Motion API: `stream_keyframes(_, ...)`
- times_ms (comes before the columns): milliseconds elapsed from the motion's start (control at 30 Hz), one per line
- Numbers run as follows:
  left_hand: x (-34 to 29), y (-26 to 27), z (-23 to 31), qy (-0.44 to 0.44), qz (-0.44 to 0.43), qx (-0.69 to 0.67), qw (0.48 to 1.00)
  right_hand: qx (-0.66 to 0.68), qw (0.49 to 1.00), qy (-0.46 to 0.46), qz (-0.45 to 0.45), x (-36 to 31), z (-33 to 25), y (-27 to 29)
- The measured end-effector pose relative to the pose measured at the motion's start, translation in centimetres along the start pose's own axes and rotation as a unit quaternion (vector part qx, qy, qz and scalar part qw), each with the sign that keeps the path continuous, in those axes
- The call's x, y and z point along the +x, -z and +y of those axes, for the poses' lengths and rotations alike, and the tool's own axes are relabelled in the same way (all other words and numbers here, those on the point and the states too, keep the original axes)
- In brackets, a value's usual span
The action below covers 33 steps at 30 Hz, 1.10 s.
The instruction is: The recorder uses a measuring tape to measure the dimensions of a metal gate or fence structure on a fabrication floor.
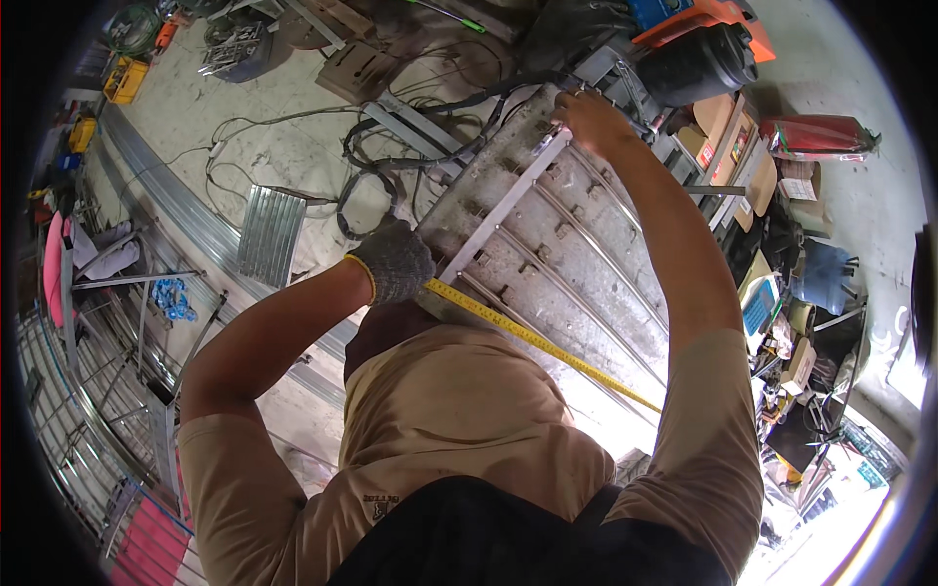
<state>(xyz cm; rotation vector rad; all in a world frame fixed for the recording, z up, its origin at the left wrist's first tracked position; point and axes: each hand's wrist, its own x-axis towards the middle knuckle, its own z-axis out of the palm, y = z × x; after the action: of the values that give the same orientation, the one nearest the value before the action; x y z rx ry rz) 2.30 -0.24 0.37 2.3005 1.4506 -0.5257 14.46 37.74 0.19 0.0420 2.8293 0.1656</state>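
Observation:
My left hand [399,262], in a grey knitted glove with a yellow cuff, is closed at the near left edge of a worn grey metal worktable [459,210]. From its fingers a yellow measuring tape [542,342] runs slantwise to the right and passes behind my right arm. My bare right hand [592,119] has its fingers curled at the far end of a flat metal bar [508,203], which lies across the table between both hands. Under that bar several thin metal rods [576,239] lie side by side. My left fingertips are partly hidden.
Black cables [357,171] coil on the floor beyond the table. A ribbed metal panel [269,234] and long metal profiles [161,176] lie to the left. At right stand a black bin [694,63], cardboard pieces [723,137] and clutter along the wall.

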Motion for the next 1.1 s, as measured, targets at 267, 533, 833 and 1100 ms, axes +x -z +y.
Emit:
stream_keyframes(267,0.0,0.4,-0.1,0.000,0.004,-0.020,1.000,0.041,0.996,-0.073,-0.031,-0.3,1.3,-0.6)
stream_keyframes(533,0.0,0.4,0.0,-0.003,-0.001,-0.003,1.000,0.004,1.000,-0.014,-0.005,0.4,2.3,-1.2)
stream_keyframes(833,0.0,0.5,0.0,-0.006,0.008,-0.005,1.000,-0.036,0.996,0.021,0.077,-1.9,2.1,2.9)
stream_keyframes(1100,0.2,0.3,-0.1,-0.004,0.000,-0.004,1.000,-0.050,0.997,-0.028,0.058,-3.3,-0.2,6.0)
